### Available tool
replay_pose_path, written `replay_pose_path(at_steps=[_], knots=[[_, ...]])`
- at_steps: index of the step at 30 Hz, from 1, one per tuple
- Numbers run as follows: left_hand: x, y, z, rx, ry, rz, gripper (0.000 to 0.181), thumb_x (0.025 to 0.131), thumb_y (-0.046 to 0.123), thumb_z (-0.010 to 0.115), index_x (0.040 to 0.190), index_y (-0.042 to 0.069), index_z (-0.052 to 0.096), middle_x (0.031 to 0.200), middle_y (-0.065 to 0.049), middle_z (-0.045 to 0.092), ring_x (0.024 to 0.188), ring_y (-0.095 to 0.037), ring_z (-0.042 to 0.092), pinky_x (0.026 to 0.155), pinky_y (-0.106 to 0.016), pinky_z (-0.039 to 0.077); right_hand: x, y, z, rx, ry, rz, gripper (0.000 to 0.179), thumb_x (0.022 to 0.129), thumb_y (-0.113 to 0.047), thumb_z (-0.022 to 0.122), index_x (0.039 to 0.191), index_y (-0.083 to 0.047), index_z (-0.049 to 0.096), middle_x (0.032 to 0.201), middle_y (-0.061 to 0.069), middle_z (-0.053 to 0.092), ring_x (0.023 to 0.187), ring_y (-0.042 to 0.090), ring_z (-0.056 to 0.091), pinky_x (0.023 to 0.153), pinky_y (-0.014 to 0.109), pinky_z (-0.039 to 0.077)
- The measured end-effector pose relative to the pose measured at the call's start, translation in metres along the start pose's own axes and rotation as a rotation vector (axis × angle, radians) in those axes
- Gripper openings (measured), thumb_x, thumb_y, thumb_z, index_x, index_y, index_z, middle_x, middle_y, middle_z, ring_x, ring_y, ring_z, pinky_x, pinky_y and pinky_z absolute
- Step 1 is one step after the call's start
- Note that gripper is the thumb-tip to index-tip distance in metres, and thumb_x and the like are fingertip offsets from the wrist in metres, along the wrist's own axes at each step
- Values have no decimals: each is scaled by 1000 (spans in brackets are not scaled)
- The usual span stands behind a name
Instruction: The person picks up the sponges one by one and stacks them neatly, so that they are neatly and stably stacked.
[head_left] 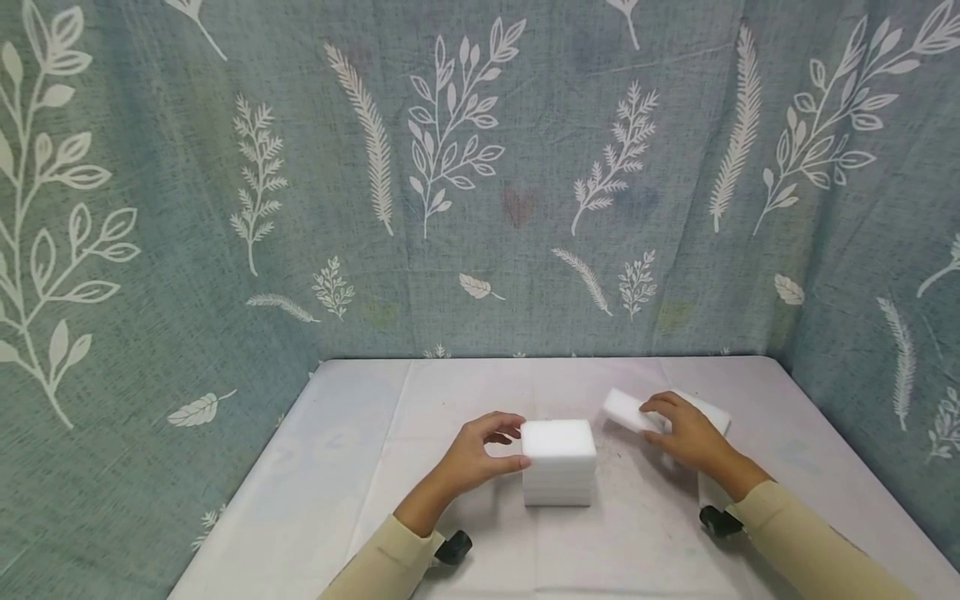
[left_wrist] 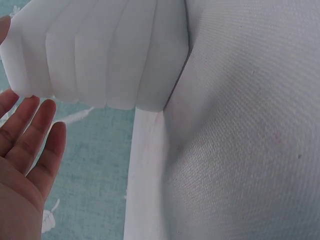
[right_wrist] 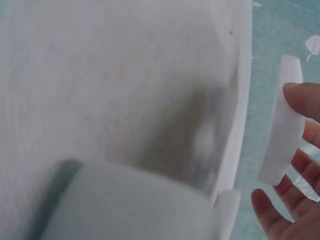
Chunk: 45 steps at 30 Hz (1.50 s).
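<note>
A neat stack of several white foam sponges [head_left: 557, 467] stands on the white table. My left hand [head_left: 480, 450] is at its left side, thumb by the near corner and fingertips by the far corner of the top sponge. In the left wrist view, the fingers [left_wrist: 31, 132] are spread below the stack's layered side [left_wrist: 92, 60]. My right hand [head_left: 686, 433] pinches a single white sponge [head_left: 628, 410] between thumb and fingers, tilted, to the right of the stack. The right wrist view shows this held sponge [right_wrist: 283, 125] edge-on under the thumb.
More white foam [head_left: 708, 410] lies behind the right hand, and another white piece [head_left: 712, 492] is partly hidden under the right wrist. The white table [head_left: 360, 533] ends at a patterned green-blue cloth [head_left: 517, 292] at the back and sides. A dark wrist camera [head_left: 453, 547] sits below the left sleeve.
</note>
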<state>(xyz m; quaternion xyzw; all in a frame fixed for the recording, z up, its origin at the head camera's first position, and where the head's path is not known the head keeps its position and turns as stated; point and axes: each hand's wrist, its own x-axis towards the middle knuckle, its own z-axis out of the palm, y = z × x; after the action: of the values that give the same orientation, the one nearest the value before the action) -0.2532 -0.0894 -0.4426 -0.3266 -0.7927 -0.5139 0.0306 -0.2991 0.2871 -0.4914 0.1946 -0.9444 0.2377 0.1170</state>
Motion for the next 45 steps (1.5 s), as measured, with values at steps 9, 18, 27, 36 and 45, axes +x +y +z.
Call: replay_pose_path(at_steps=[9,18,27,36,45], knots=[[-2,0,0,4,5,-1,51,79,13,82,122,-4,60,110,-12,65,101,-38,61,90,-50,51,0,-14,-8,-1,50,-146,42,86,-25,76,122,-8,65,129,12,54,119,36,50,94,56,44],[-1,2,0,-5,1,0,49,80,12,81,122,-3,60,109,-14,65,102,-40,61,90,-51,50,3,-28,-17,-119,136,-302,39,86,-19,75,122,-7,67,127,12,56,116,31,50,90,53,47],[-1,2,0,1,2,4,52,78,12,82,123,-3,60,110,-13,65,101,-40,61,89,-49,51,9,-39,-22,-64,182,-439,41,81,-13,79,120,-7,68,124,11,58,113,30,53,86,50,48],[2,-25,7,8,9,-8,54,77,13,83,125,2,60,112,-10,65,103,-39,61,89,-50,51,17,-49,-35,-27,195,-491,42,79,-10,79,120,-7,68,124,9,59,115,28,52,82,47,49],[3,-41,7,26,15,4,55,77,31,84,125,14,62,110,4,64,102,-24,63,88,-36,53,20,-65,-38,18,202,-560,42,79,-9,79,120,-9,69,124,8,59,115,27,52,81,44,50]])
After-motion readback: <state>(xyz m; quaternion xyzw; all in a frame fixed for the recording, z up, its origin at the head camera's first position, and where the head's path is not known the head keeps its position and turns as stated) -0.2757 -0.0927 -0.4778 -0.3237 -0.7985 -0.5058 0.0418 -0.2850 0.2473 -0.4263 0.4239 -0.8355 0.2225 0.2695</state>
